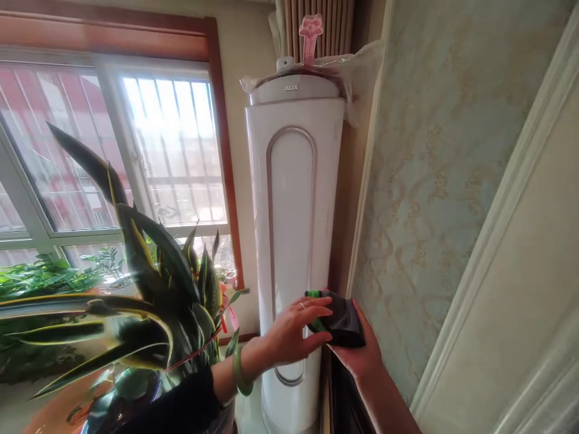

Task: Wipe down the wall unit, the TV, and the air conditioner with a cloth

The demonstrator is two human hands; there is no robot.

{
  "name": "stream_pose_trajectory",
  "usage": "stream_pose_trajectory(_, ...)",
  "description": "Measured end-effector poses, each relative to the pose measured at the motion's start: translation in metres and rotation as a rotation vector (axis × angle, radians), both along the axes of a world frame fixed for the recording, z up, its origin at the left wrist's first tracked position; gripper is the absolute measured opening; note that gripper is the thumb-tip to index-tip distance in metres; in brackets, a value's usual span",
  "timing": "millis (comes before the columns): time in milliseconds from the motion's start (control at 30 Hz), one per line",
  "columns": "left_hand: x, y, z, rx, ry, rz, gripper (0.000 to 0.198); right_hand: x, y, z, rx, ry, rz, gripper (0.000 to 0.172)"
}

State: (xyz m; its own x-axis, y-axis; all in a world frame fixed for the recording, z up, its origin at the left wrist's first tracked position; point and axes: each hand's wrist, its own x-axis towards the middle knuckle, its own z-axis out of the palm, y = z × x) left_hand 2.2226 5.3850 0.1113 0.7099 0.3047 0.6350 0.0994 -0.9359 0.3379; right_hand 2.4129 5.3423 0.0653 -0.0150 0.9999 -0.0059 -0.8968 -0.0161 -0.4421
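You have the dark cloth [342, 319] between your two grips, low in front of the tall white air conditioner [292, 211], toward its lower right side as the head view shows it. The relation to mind is how the cloth sits between them: it lies just to the right of your left grip [296, 325], and above and slightly left of the heel of your right grip [365, 349]. Its long axis, as far as the folds show, slants gently from upper left to lower right, with a green patch [313, 293] at the end by your left fingers and the plain dark end by your right palm. Your right grip is curled about the cloth from beneath and along its outer edge, and seems to bear it. Your left grip is partly open, thumb well apart from the fingers, which reach across the green end; I cannot tell whether they pinch it or only rest there. Both are close at the cloth, the right more fully around it. Your left forearm, with its green bangle [242, 371], passes in front of the potted plant [167, 271]; your right comes up beside the patterned wall panel [416, 211], and whether the cloth touches the air conditioner I cannot tell
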Motion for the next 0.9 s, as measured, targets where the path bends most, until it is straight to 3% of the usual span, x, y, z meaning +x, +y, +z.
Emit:
stream_pose_trajectory(167,0.004,0.104,0.077,0.204,-0.579,0.458,0.034,0.045,0.065,0.067,0.051,-0.094,-0.27,0.032)
stream_pose_trajectory(233,0.009,0.153,0.114,0.269,-0.696,0.581,0.042,0.053,0.093,0.107,0.112,-0.194,-0.399,0.035)
stream_pose_trajectory(300,0.016,0.197,0.152,0.271,-0.759,0.671,0.051,0.057,0.121,0.159,0.205,-0.33,-0.569,0.036)
stream_pose_trajectory(400,0.031,0.245,0.208,0.261,-0.809,0.708,0.063,0.06,0.158,0.253,0.438,-0.565,-0.979,0.042)
stream_pose_trajectory(467,0.04,0.264,0.24,0.295,-0.84,0.689,0.066,0.059,0.178,0.314,0.697,-0.75,-1.375,0.05)
stream_pose_trajectory(533,0.045,0.275,0.266,0.357,-0.85,0.649,0.066,0.056,0.195,0.36,0.887,-1.078,-1.73,0.06)
stream_pose_trajectory(567,0.046,0.278,0.276,0.386,-0.844,0.626,0.066,0.053,0.204,0.376,0.916,-1.288,-1.818,0.066)
stream_pose_trajectory(600,0.046,0.281,0.284,0.408,-0.832,0.603,0.065,0.051,0.214,0.386,0.897,-1.499,-1.837,0.071)
stream_pose_trajectory(667,0.044,0.284,0.292,0.426,-0.802,0.559,0.064,0.047,0.234,0.392,0.803,-1.792,-1.745,0.081)
stream_pose_trajectory(800,0.04,0.291,0.293,0.399,-0.775,0.493,0.06,0.05,0.266,0.385,0.758,-1.834,-1.703,0.076)
stream_pose_trajectory(900,0.043,0.299,0.292,0.371,-0.796,0.463,0.064,0.055,0.274,0.394,0.787,-1.815,-1.741,0.079)
